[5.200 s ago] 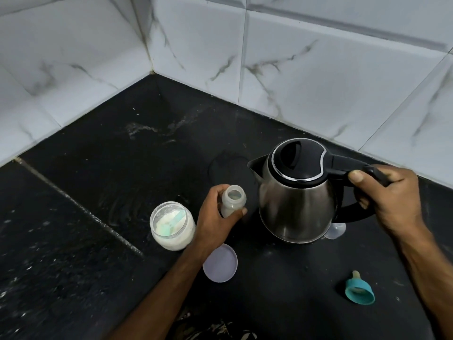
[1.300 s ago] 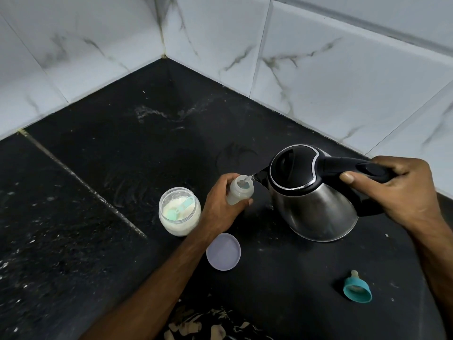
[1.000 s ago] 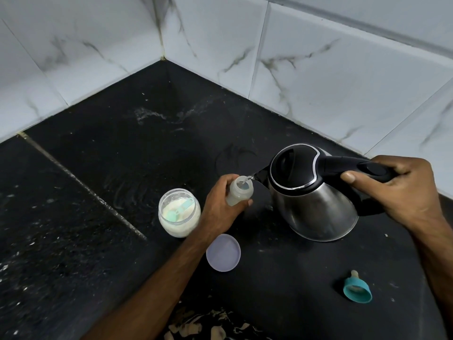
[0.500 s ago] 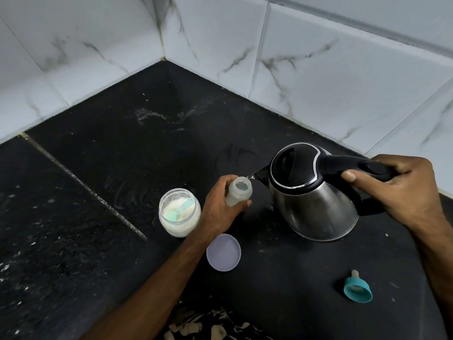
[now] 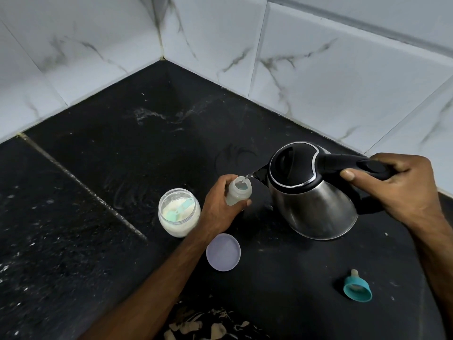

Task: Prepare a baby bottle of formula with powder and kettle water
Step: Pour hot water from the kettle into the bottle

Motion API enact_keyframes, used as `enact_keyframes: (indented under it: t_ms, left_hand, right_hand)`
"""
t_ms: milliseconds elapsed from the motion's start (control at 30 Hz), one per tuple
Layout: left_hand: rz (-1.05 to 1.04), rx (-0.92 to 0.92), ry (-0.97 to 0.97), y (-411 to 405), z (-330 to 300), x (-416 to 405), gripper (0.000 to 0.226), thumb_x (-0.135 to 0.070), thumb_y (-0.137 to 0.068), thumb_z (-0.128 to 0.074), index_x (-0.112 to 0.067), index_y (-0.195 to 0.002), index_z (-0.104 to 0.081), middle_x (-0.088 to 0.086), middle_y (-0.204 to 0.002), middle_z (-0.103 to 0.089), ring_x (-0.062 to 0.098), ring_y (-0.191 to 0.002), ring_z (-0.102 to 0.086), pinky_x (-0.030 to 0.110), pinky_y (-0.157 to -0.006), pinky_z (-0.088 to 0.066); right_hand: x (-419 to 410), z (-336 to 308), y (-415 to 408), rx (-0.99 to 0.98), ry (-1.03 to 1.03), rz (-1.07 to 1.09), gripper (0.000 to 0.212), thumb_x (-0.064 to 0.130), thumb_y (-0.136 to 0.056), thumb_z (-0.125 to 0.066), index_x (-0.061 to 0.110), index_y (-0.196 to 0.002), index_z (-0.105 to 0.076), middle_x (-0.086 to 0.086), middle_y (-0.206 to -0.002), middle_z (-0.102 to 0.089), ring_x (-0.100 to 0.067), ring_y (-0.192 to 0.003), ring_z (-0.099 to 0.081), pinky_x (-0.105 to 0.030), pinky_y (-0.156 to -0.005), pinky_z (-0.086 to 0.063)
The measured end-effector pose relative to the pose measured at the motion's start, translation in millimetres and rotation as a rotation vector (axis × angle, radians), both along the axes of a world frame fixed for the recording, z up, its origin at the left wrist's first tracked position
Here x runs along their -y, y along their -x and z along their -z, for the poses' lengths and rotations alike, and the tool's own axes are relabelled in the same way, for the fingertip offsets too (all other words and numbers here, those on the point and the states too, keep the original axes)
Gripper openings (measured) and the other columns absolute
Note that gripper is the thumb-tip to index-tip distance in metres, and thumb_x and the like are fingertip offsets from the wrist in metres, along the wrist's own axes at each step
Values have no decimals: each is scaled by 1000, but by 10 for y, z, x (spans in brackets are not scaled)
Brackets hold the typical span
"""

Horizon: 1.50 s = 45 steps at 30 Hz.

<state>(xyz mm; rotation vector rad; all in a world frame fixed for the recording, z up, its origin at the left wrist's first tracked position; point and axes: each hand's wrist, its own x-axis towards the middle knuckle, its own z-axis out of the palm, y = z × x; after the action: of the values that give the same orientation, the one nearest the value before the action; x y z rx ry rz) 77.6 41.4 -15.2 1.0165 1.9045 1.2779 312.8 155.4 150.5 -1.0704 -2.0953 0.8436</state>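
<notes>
On the black tabletop (image 5: 103, 148), near the corner of the white marbled wall tiles (image 5: 318, 69), the head view shows both arms reaching in from the lower edge. At centre, the left hand (image 5: 220, 207) is curled round the bottle (image 5: 239, 191): fingers wrap its far side and the thumb lies across the near side low on the body, so the open neck stands clear above the hand. The bottle is roughly upright, its mouth facing up.

To the right, the right hand (image 5: 402, 190) grips the black handle of the kettle (image 5: 316, 200), fingers closed under and around the handle and the thumb lying along its near side. The steel kettle is tilted to the left, its base edge toward the tabletop and its black lid shut. Its spout sits just beside the bottle's rim, and a thin stream of water (image 5: 247, 177) runs from the spout into the bottle's mouth.

Just left of the left hand stands the open powder jar (image 5: 179, 212), with white powder and a pale green scoop (image 5: 179, 209) lying in it. The jar sits beside the wrist; whether they touch I cannot tell. A round lilac lid (image 5: 223, 252) lies flat beside the left forearm, nearer the camera than the bottle. Well apart, at lower right below the right forearm, a teal teat ring (image 5: 357, 289) lies on its side with the teat pointing away. White specks and smears mark the tabletop.
</notes>
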Motion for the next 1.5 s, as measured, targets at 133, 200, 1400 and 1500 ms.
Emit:
enact_keyframes:
  t_ms: [133, 200, 1400, 1500]
  left_hand:
    - [1, -3, -5, 4, 26, 3, 59, -23, -78, -82, -24, -127, -50, -7, -126, -60, 12, -114, -56, 22, -97, -45]
    - [4, -4, -8, 7, 29, 1, 58, -23, -78, -82, -26, -126, -50, -10, -123, -59, 10, -112, -56, 16, -94, -44]
    - [-15, 11, -22, -1, 45, 29, 59, -23, -75, -84, -25, -125, -52, -9, -122, -62, 11, -112, -59, 32, -100, -50]
    - [-7, 8, -15, -1, 51, 25, 60, -23, -76, -83, -25, -126, -51, -8, -124, -61, 12, -113, -58, 31, -100, -49]
  right_hand:
    - [-4, -2, -3, 6, -11, -1, 34, 63, -63, -74, 31, -58, -61, 8, -46, -44, -3, -42, -35, -13, -41, -25]
    - [-4, -7, -3, 7, -16, -1, 34, 62, -63, -74, 31, -58, -61, 8, -46, -44, -2, -42, -35, -12, -41, -24]
    - [13, 15, -17, -15, 37, 18, 38, 67, -60, -74, 31, -58, -62, 8, -46, -45, -3, -43, -36, -14, -41, -27]
    - [16, 18, -16, -35, 51, 18, 56, 79, -58, -72, 25, -62, -62, 7, -47, -45, -3, -44, -36, -15, -42, -28]
